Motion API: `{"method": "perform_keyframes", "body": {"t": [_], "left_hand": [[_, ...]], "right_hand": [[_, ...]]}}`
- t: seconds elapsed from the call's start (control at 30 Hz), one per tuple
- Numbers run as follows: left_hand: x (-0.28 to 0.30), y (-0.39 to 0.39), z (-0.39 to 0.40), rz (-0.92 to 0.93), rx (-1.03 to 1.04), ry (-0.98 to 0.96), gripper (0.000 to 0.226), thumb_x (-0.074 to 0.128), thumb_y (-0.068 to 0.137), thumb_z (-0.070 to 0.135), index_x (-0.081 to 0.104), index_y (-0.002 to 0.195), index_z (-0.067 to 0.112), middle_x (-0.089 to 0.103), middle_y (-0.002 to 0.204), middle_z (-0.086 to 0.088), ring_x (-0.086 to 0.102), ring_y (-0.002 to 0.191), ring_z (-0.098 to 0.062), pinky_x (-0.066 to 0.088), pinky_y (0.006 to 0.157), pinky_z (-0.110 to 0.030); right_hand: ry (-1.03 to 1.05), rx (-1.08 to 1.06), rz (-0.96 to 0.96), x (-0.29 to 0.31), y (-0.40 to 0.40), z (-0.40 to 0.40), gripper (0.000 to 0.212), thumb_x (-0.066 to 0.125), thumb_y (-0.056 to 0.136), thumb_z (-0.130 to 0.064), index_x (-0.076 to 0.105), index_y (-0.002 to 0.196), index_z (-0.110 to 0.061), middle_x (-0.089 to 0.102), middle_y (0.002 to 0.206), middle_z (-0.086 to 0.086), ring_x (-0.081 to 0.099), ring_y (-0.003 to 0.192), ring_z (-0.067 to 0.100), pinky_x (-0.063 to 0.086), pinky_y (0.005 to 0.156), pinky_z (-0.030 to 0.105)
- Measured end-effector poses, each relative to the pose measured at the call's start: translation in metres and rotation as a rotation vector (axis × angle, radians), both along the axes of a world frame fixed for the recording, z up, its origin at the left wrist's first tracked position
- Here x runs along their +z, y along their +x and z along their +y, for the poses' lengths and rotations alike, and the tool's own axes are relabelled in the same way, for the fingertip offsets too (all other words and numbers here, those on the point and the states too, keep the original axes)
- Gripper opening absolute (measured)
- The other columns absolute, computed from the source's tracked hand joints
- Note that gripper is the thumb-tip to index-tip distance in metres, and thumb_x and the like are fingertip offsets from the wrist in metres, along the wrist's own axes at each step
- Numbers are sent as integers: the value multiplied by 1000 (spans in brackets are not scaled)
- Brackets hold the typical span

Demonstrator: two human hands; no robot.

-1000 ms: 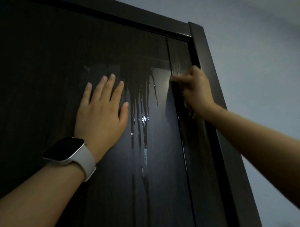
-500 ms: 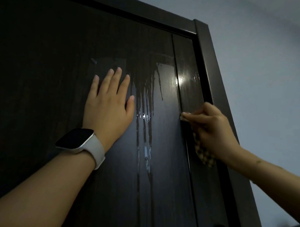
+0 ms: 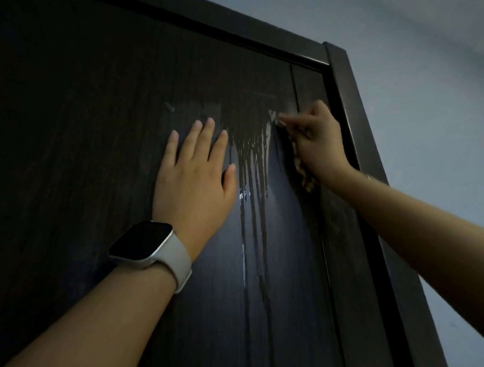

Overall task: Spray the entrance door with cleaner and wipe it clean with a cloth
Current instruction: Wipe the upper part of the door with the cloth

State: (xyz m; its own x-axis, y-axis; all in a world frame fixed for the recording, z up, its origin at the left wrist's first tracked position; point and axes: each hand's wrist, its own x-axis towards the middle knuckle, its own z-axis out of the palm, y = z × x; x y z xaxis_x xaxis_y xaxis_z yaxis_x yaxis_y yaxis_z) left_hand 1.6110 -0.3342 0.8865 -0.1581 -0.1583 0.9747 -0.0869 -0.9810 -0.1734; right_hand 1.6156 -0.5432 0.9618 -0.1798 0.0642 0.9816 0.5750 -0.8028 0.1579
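My left hand point(image 3: 193, 170), white-strapped smartwatch point(image 3: 153, 249) at the wrist, lies flat with straight fingers on the dark wood-grain entrance door point(image 3: 86, 123) at frame centre. Just right of it, glistening runs of sprayed cleaner point(image 3: 252, 167) remain unwiped, so spraying looks done, wiping barely begun. Upper right, my right hand point(image 3: 316, 142) pinches the checked cloth point(image 3: 304, 171) against the door's groove

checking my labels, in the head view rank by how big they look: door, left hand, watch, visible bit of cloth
1. door, fills most of the view
2. left hand, flat on the door
3. watch, nearer the camera, so it may look oversized
4. cloth, mostly hidden under the right hand
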Motion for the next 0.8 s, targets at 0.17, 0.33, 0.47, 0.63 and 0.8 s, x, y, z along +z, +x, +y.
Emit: {"method": "perform_keyframes", "body": {"t": [0.17,0.33,0.47,0.63,0.8], "left_hand": [[0,2,-1,-6,10,-6,58,25,97,40,35,147,13,31,156,-12,25,145,-25,16,119,-48],[0,0,-2,6,14,-8,59,23,96,41,35,148,13,30,157,-11,24,146,-25,16,119,-48],[1,1,-2,7,30,-14,59,24,97,41,35,148,14,30,157,-10,24,146,-24,17,120,-48],[1,0,-1,5,32,-5,58,24,97,40,35,148,14,29,157,-10,24,146,-24,16,120,-47],[0,-2,-1,31,21,-1,58,24,98,40,32,149,15,26,158,-9,21,147,-23,14,120,-47]], "right_hand": [[-291,-32,-76,-131,5,-17,31,50,94,-20,67,120,-20,37,98,-15,44,88,4,36,79,7],[-291,-44,-96,-91,6,-10,29,51,94,-22,70,116,-19,41,99,-8,46,88,12,41,75,19],[-91,-58,-88,2,2,9,25,55,96,-16,68,117,-20,48,106,5,50,95,16,49,84,31],[61,44,-42,45,2,30,25,54,96,-10,68,115,-18,45,105,-2,59,93,22,52,73,26],[-163,8,-147,-70,2,26,36,42,94,-26,71,112,-16,44,95,-4,43,90,9,36,74,19]]}}
